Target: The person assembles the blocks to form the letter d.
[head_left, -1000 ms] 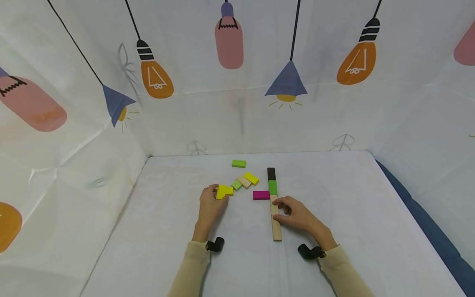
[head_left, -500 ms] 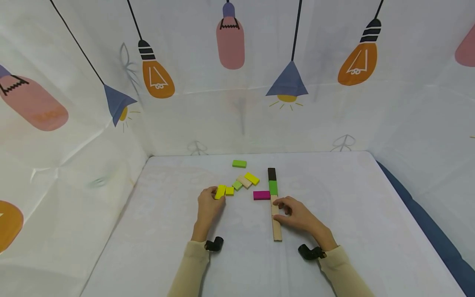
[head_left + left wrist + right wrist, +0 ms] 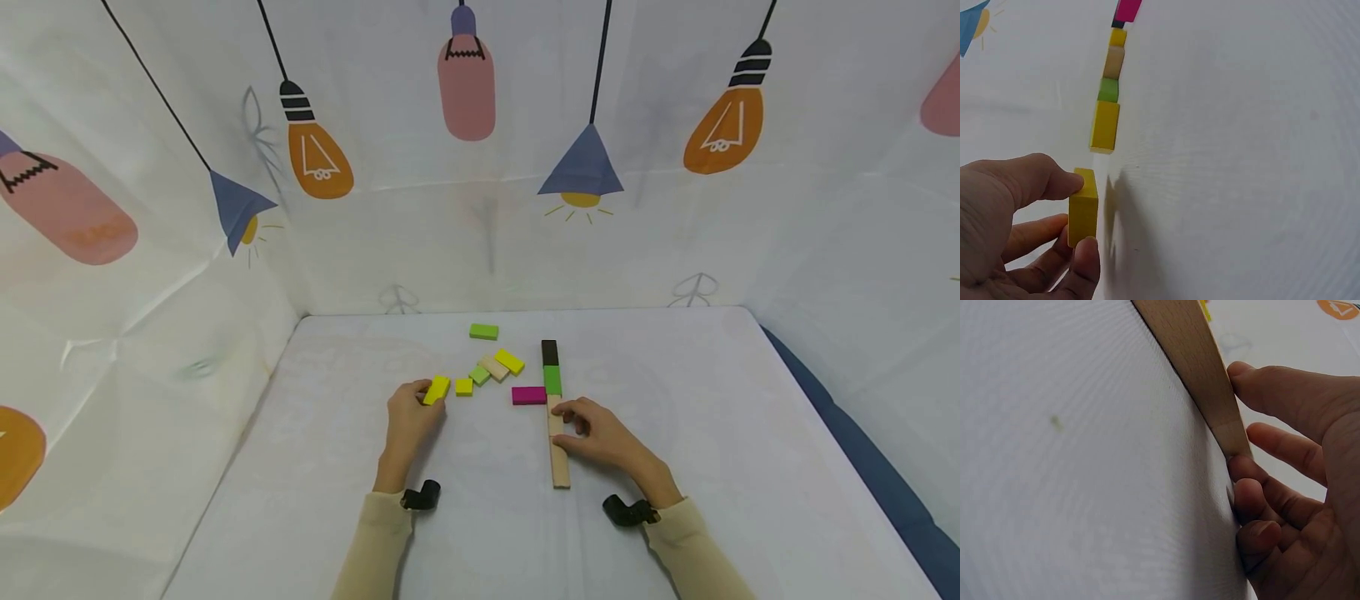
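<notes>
The yellow block (image 3: 437,390) is a plain, smooth-faced rectangular piece, lying aslant just left of a second yellow block (image 3: 464,387), with a gap between them. The left hand (image 3: 407,419) reaches forward and pinches it between thumb and fingers. The right hand (image 3: 602,432) angles inward, fingers bent, thumb touching a pale wooden strip (image 3: 558,464); whether it grips the strip, I cannot tell.

Bare-wood block (image 3: 1191,356) (smooth, matt)
</notes>
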`<state>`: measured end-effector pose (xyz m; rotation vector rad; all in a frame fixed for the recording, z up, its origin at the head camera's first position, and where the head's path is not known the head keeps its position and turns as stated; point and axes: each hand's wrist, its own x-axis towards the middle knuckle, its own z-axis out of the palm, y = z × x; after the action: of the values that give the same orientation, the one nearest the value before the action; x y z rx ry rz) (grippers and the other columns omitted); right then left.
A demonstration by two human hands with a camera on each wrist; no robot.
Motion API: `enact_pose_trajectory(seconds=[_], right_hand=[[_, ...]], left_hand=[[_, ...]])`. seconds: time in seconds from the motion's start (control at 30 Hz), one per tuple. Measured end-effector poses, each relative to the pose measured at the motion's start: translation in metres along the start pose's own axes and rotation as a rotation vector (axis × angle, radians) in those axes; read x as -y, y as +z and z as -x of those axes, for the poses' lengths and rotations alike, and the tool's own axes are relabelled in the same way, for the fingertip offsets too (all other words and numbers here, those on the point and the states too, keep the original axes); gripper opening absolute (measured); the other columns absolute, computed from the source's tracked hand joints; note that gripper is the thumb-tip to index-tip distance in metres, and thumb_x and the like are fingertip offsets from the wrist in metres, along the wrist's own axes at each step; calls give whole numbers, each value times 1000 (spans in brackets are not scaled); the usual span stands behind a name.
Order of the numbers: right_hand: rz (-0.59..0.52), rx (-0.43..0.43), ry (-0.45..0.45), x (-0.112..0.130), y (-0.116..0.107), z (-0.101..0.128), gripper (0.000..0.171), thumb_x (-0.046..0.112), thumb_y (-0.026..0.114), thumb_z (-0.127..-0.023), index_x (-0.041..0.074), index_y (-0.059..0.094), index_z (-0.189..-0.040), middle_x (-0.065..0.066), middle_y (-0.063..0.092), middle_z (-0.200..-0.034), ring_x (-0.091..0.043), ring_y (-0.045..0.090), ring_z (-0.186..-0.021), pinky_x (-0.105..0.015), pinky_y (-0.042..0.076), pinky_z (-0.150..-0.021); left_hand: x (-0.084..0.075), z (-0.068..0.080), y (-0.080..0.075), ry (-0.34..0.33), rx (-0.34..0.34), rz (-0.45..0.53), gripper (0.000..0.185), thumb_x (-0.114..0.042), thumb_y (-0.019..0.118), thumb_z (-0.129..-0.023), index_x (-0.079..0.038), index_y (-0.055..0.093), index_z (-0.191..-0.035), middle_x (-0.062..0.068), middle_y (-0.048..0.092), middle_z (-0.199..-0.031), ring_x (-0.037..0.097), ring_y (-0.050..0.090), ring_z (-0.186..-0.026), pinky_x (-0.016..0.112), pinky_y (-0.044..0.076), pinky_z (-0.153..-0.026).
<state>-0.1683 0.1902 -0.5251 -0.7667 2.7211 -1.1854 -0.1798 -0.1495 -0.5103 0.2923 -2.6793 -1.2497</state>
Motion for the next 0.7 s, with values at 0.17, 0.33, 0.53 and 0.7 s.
enact_pose_trajectory(seconds=[0.17, 0.33, 0.53, 0.7], right_hand=[[9, -2, -5, -1, 0, 0, 44, 38, 75, -82, 14, 63, -118, 4, 60, -99, -10, 52, -80, -22, 46, -70], [-2, -5, -6, 0, 0, 0, 44, 36, 77, -81, 14, 64, -117, 4, 61, -99, -9, 52, -79, -22, 47, -70], [-13, -15, -31, 3, -1, 0, 43, 32, 77, -81, 11, 64, -116, 1, 62, -98, -11, 52, -79, -23, 47, -69], [-19, -11, -49, 2, -1, 0, 42, 31, 77, -82, 10, 64, -116, 0, 62, -97, -12, 53, -79, -23, 47, -69]], left_hand=[[-4, -1, -2, 44, 11, -31, 39, -14, 73, -78, -5, 68, -117, 12, 66, -107, 21, 61, -86, 33, 54, -73], [-9, -2, 1, 100, 22, -24, 39, -14, 76, -78, -5, 69, -116, 12, 66, -109, 20, 61, -85, 30, 55, -71], [-15, 0, 10, 161, 54, -23, 38, -13, 76, -78, -7, 70, -114, 9, 66, -108, 17, 60, -83, 27, 54, -69], [-21, 3, 19, 190, 95, -34, 36, -14, 74, -79, -8, 70, -114, 7, 66, -107, 15, 58, -81, 25, 52, -68]])
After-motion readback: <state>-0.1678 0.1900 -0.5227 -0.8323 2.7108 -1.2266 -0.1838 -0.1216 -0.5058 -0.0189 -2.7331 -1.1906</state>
